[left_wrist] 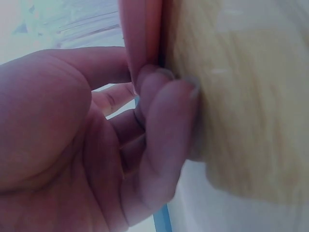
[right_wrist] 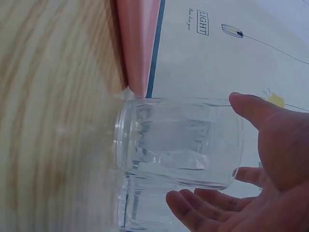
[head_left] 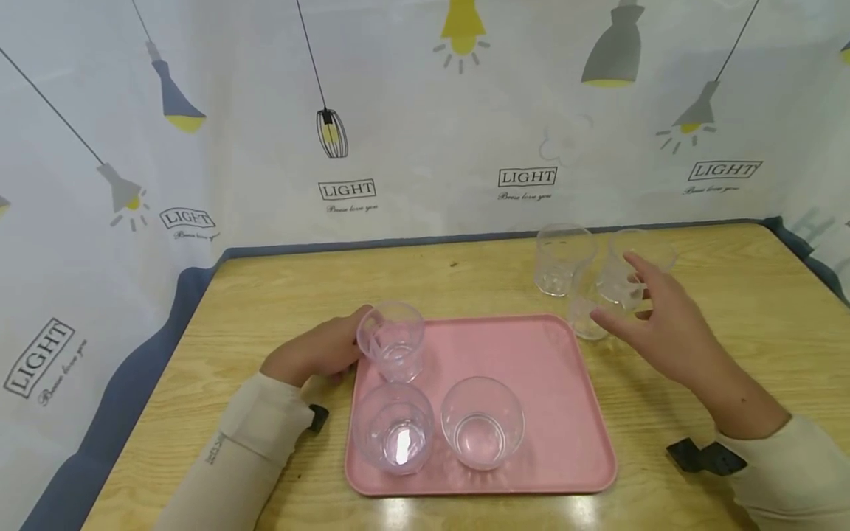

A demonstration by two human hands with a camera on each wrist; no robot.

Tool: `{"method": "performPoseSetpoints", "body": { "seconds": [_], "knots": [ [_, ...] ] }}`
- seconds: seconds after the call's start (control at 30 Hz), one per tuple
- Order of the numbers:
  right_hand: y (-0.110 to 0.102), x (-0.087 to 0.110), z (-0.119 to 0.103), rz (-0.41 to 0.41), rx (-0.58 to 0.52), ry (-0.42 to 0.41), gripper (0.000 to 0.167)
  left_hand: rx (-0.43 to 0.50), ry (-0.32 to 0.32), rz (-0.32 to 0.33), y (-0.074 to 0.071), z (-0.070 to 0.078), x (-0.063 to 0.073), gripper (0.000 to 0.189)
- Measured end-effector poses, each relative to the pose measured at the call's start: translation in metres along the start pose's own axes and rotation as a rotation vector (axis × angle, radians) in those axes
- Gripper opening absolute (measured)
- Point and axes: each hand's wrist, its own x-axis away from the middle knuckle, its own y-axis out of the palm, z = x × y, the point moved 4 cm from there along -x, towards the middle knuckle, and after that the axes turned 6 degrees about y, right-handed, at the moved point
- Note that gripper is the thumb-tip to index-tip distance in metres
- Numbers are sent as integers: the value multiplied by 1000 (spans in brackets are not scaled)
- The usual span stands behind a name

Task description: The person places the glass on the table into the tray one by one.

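Hand (left) (head_left: 328, 346), fingers curled, grips the left edge of a pink tray (head_left: 551, 398) on a wood-grain table (head_left: 319, 280). Upright on the tray stand a back-left cup (head_left: 395, 346), a front-left cup (head_left: 392, 424) and a front-middle cup (head_left: 482, 424), all clear. By its back right corner cluster a far cup (head_left: 561, 258), a near cup (right_wrist: 183, 140) and a rightmost cup (head_left: 640, 240). The right hand (head_left: 677, 339), fingers spread and unclenched, frames the near cup; contact cannot be told.

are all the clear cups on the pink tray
No, one clear cup stands on the wooden table, beyond the far edge of the pink tray.
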Motion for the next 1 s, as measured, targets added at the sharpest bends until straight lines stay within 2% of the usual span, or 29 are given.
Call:
{"method": "performPoseSetpoints", "body": {
  "seconds": [0.2,0.3,0.67,1.0],
  "knots": [
    [8,-5,6,-91,39,55,109,-19,18,4,-2,-2,-1,23],
    [10,-7,9,-108,-6,51,110,-13,21,8,-2,-4,-2,25],
    [15,-10,16,-91,-87,0,118,-12,14,9,-3,-5,-2,26],
    [16,-11,17,-67,-78,-6,117,-7,2,16,-3,-5,-1,26]
  ]
}}
